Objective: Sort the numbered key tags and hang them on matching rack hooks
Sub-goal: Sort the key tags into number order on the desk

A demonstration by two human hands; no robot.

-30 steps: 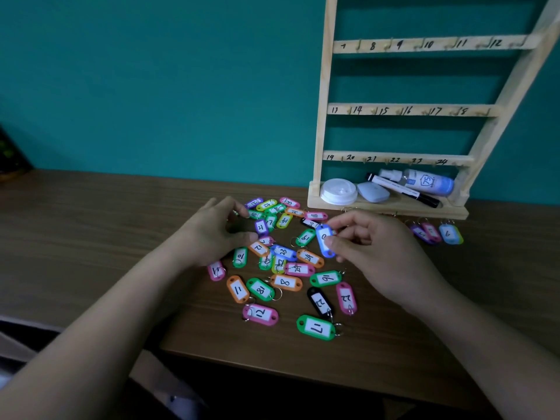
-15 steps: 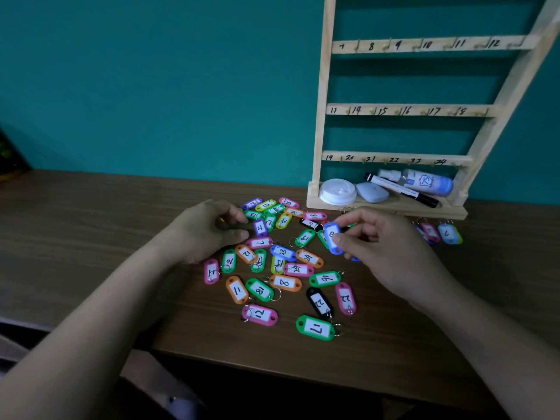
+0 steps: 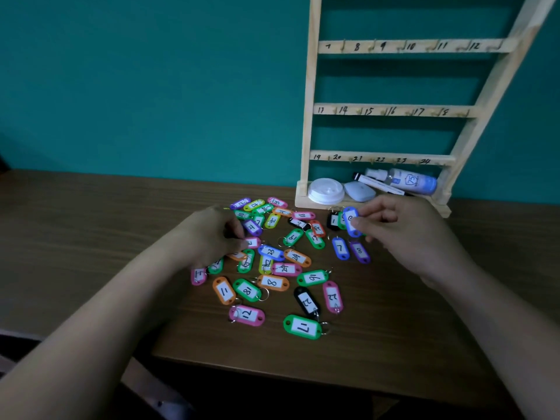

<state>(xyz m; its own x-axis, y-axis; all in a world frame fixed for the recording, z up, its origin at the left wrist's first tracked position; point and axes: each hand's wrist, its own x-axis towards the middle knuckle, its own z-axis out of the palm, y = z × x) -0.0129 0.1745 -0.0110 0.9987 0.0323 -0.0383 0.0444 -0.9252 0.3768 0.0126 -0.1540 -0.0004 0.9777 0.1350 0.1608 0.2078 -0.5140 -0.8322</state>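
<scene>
Right hand (image 3: 406, 237) is carrying the pinched blue tag (image 3: 351, 221) off the pile (image 3: 272, 281), now left of the grip, toward the rack (image 3: 309, 116) just beyond; left hand (image 3: 209, 237) grip unclear.

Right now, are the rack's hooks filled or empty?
Empty: visible hooks on the rack carry nothing; most tags lie on the table.

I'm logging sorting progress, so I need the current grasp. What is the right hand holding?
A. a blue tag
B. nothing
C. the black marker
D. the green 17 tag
A: the right hand pinches a blue tag between thumb and fingers, lifted just in front of the rack.
</scene>
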